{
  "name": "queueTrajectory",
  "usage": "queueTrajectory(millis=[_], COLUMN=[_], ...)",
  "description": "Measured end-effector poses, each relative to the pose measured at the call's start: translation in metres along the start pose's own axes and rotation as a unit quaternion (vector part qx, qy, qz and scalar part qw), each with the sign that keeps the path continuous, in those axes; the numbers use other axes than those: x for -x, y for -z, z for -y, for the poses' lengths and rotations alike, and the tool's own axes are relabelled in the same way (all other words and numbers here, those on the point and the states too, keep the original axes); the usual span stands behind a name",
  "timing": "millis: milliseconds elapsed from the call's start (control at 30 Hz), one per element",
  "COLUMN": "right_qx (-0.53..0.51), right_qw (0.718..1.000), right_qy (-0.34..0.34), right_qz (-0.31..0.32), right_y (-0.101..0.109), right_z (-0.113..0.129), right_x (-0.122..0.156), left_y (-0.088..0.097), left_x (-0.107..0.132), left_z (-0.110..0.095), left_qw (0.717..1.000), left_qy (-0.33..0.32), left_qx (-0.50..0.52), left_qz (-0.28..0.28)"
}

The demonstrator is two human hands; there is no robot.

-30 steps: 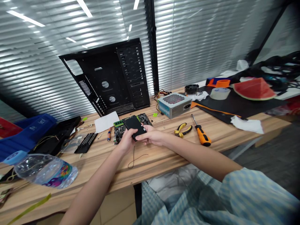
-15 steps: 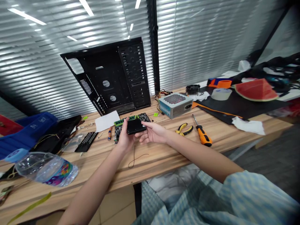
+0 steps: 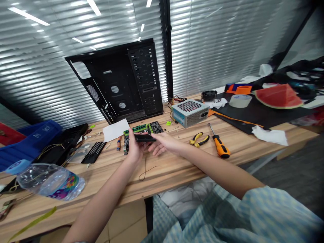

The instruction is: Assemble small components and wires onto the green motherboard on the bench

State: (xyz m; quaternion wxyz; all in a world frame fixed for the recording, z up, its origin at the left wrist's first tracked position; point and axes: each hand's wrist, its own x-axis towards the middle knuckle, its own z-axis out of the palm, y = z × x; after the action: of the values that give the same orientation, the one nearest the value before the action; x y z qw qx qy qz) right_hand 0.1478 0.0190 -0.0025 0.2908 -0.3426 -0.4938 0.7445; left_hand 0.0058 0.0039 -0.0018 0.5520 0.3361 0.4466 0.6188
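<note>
Left hand (image 3: 134,150) and right hand (image 3: 165,143) hold opposite ends of a flat black rectangular slab (image 3: 144,138), tilted edge-on near a green-and-black circuit board (image 3: 157,127). Probably stiff, light, smooth-cased, shock-sensitive; best gripped by its edges.

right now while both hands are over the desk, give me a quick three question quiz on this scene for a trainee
1. What does the left hand hold, with the right hand at its other end?
2. True or false: a blue cap is on the water bottle.
3. Which tool lies beside the orange-and-black screwdriver?
A) hammer
B) pliers
C) wrench

Key: 1. A flat black rectangular device; 2. True; 3. B
</note>
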Motion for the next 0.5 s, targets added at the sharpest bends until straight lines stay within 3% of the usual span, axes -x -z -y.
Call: queueTrajectory(millis=[67,133,200,300,400,500], right_qx=[0.059,0.136,0.207,0.287,0.327,0.326], right_qw=[0.997,0.978,0.933,0.855,0.803,0.790], right_qy=[0.031,0.123,0.262,0.422,0.488,0.500], right_qz=[-0.045,-0.101,-0.133,-0.096,-0.101,-0.139], right_y=[-0.001,0.000,0.000,-0.001,-0.002,0.000], right_z=[-0.005,-0.011,-0.013,-0.014,-0.013,-0.016], right_x=[-0.004,-0.005,-0.002,0.007,0.011,0.008], left_y=[0.000,0.000,0.000,-0.001,-0.002,-0.001], left_x=[-0.002,-0.003,-0.004,-0.004,-0.004,-0.004], left_z=[-0.001,-0.001,0.000,0.002,0.003,0.004], left_qw=[0.999,0.998,0.998,0.993,0.987,0.983], left_qy=[0.005,-0.008,-0.042,-0.108,-0.153,-0.180], left_qx=[0.030,0.042,0.032,-0.006,-0.015,-0.006], left_qz=[-0.024,-0.035,-0.035,-0.039,-0.053,-0.045])
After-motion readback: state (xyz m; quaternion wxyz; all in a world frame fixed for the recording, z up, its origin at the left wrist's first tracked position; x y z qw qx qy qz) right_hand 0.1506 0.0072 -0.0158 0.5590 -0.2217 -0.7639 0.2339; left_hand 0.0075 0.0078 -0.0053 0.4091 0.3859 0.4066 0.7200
